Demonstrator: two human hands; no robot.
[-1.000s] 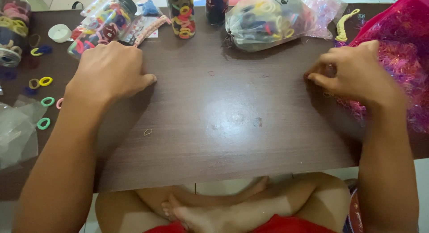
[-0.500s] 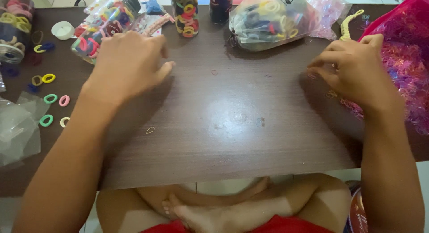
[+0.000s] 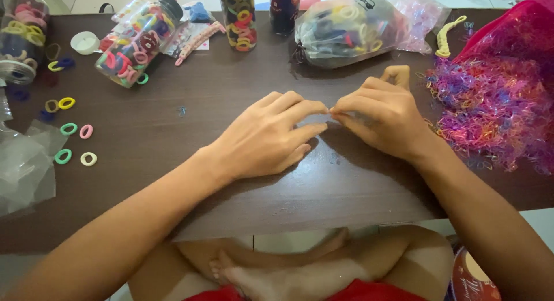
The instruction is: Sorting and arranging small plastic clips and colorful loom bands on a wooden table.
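Hands: left (image 3: 271, 134) and right (image 3: 381, 113) palm-down, fingertips pinched together mid-table (image 3: 231, 203) | held thing too small to tell

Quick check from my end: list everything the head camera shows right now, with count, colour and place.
table: one, dark brown wood, under everything
jar of hair ties: one, clear, lying far left of centre
upright tubes: two, multicoloured ties inside, far edge
tied bag of ties: one, clear, far centre
pile of tiny elastic bands: one, pink-purple, right
loose ring ties: several, pastel, left
left hand: centre, fingertips meeting the right
right hand: centre, pinching something too small to tell
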